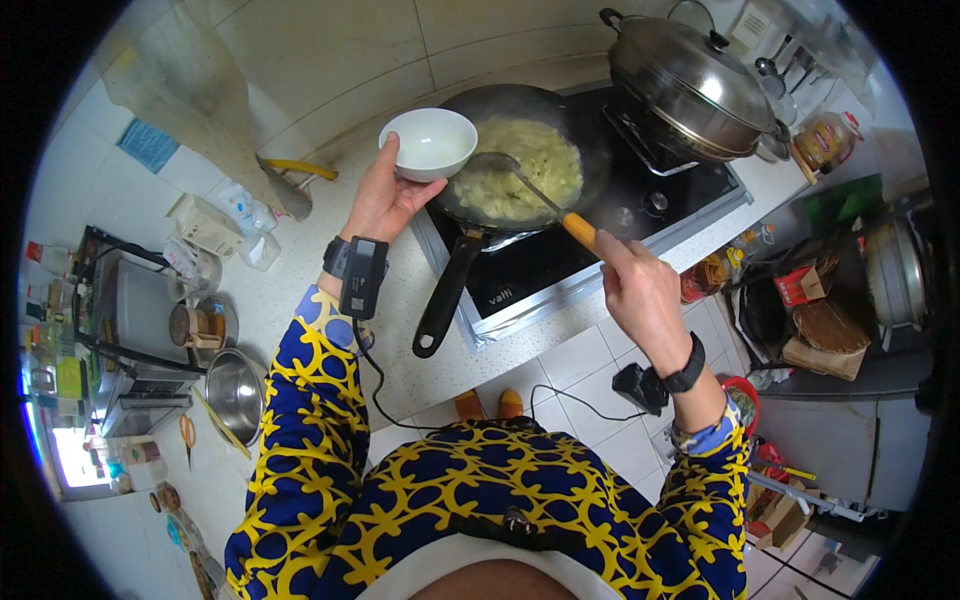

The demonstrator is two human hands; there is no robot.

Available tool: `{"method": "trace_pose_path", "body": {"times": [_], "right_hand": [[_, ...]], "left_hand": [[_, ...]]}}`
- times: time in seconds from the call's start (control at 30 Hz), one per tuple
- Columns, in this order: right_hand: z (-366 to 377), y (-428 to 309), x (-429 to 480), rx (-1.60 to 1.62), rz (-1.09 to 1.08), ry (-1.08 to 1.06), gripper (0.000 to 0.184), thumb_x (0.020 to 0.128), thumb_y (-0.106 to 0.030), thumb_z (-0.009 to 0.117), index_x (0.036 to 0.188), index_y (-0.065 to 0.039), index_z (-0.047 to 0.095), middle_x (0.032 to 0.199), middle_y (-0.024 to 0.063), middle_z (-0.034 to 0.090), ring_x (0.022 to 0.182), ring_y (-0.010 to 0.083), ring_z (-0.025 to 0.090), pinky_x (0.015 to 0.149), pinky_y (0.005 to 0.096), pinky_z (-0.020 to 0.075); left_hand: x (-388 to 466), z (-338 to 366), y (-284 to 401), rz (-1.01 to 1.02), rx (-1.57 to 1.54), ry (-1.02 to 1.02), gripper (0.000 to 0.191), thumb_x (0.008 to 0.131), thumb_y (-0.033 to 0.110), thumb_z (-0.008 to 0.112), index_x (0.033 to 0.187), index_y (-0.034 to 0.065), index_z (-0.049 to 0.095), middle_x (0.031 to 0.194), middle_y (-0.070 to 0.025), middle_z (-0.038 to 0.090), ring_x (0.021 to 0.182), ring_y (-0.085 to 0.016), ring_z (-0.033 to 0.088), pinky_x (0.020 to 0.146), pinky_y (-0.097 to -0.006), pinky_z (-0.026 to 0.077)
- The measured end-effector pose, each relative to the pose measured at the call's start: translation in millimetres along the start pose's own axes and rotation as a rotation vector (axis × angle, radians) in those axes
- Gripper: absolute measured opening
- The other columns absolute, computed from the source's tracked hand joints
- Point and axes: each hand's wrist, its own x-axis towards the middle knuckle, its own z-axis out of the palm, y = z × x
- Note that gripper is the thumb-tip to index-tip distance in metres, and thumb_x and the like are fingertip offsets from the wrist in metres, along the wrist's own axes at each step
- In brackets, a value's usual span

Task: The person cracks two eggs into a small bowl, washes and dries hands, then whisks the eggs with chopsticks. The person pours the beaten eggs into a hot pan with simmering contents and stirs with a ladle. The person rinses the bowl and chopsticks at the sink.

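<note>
My left hand (pixel 384 196) holds a white bowl (pixel 429 144), thumb on its rim and fingers beneath, above the near-left edge of a dark wok (pixel 517 96). A little clear liquid seems to lie in the bowl. In my right hand (pixel 637 289) is the wooden handle of a metal spatula (pixel 579 229); its blade rests at the left part of the food. Pale green, wet pieces of food (pixel 536 161), perhaps sliced vegetable, fill the wok in cloudy liquid, with steam over them. The wok's black handle (pixel 448 296) points toward me.
A lidded steel pan (pixel 694 79) stands on the right burner of the black gas hob (pixel 517 277). On the left counter are a steel bowl (pixel 234 394) with chopsticks across it, orange-handled scissors (pixel 187 435) and glass jars (pixel 214 321). An oil bottle (pixel 825 142) stands at the right.
</note>
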Motion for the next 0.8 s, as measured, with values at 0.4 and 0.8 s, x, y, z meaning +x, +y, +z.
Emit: {"method": "trace_pose_path", "body": {"times": [0.4,0.8], "right_hand": [[16.4,26.2,10.5,-0.084,0.095,0.023,0.037,0.073,-0.003,0.057,0.11,-0.005,0.056,0.071,0.0148,0.057,0.057,0.0288,0.058,0.052,0.0363,0.0484],[-36.3,-1.5,-40.2,-0.012,0.094,-0.068,0.039,0.071,0.0,0.058,0.109,-0.006,0.058,0.064,0.0109,0.054,0.051,0.0257,0.055,0.047,0.0348,0.0452]], "left_hand": [[1.4,-1.3,-2.4,0.004,-0.001,0.0,0.057,0.089,0.038,0.05,0.131,0.0062,0.028,0.127,-0.021,0.038,0.113,-0.032,0.047,0.086,-0.0453,0.048],[5.8,-4.9,-3.9,-0.009,-0.06,-0.03,0.06,0.086,0.035,0.057,0.129,0.0053,0.029,0.123,-0.0239,0.039,0.112,-0.036,0.046,0.086,-0.0467,0.049]]}}
